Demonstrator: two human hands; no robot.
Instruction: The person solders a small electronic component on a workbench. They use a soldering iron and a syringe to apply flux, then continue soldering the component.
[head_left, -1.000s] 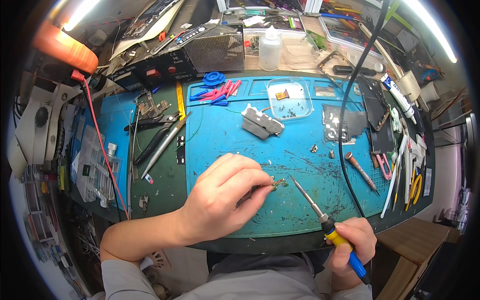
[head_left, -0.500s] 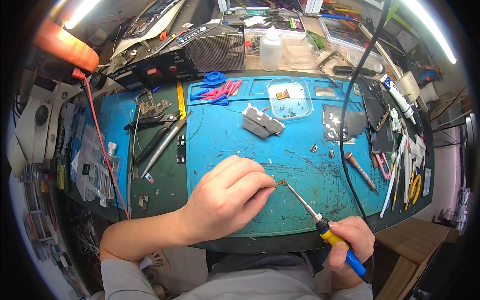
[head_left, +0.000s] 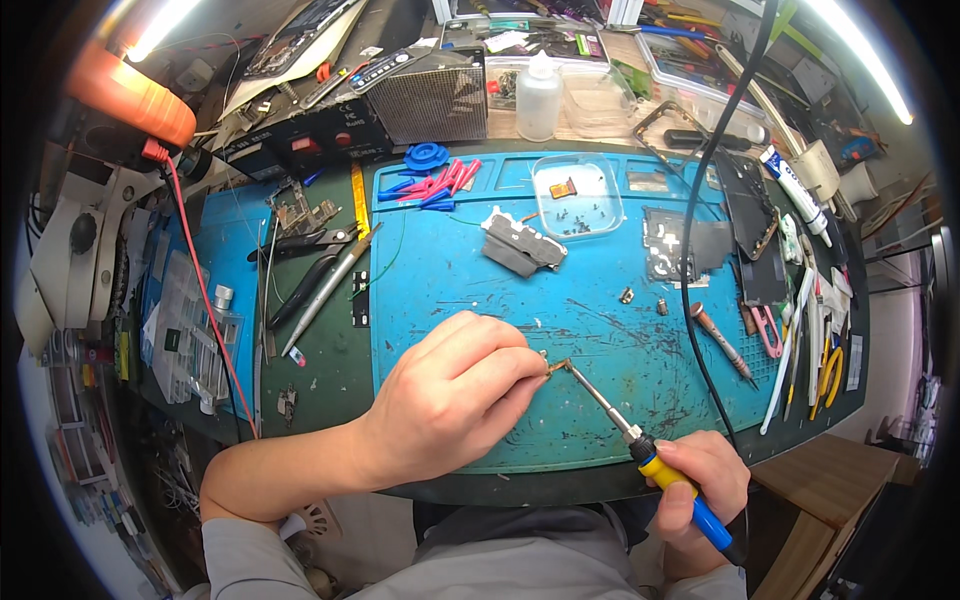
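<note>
Between the thumb and fingertips of my left hand is pinched a small copper-coloured flex part, mostly covered by the fingers. My right hand grips the yellow and blue handle of a soldering iron. Its metal tip points up and left and meets the free end of the small part, or nearly so; contact is too fine to tell. Both hands are over the front half of a scratched blue work mat. Beyond them lies a dark grey phone module.
A clear plastic dish holds small screws and a gold piece. Pink and blue caps lie left of it, near a squeeze bottle. A black cable hangs down on the right, by a brown-handled tool. Tweezers and pliers lie left.
The small part has turned slightly at the iron's tip, and the tip has shifted a touch left. Both hands keep their grips; the view has moved very slightly.
</note>
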